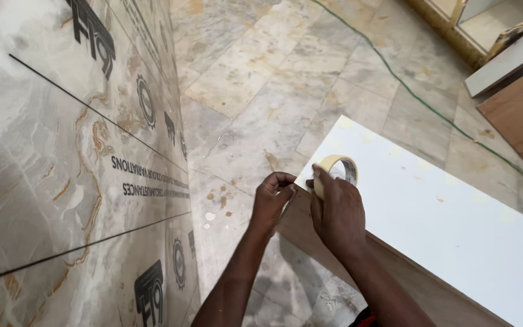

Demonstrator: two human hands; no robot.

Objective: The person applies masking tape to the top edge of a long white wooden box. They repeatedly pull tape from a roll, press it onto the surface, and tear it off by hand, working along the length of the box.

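Note:
My right hand (336, 213) grips a roll of cream masking tape (337, 171) at the near corner of a long white laminated board (449, 224). My left hand (272, 201) pinches with its fingertips at the board's brown edge, right beside the roll; the strip of tape between the two hands is too thin to make out. The board lies slanted across the floor, its brown side face (310, 242) turned toward me.
A marble-patterned tiled wall (62, 169) with printed protective film stands at the left. The floor (261, 91) is beige marble. A green cable (431, 109) runs across it. Wooden panels (522, 109) and a cabinet frame (455, 24) lie at the top right.

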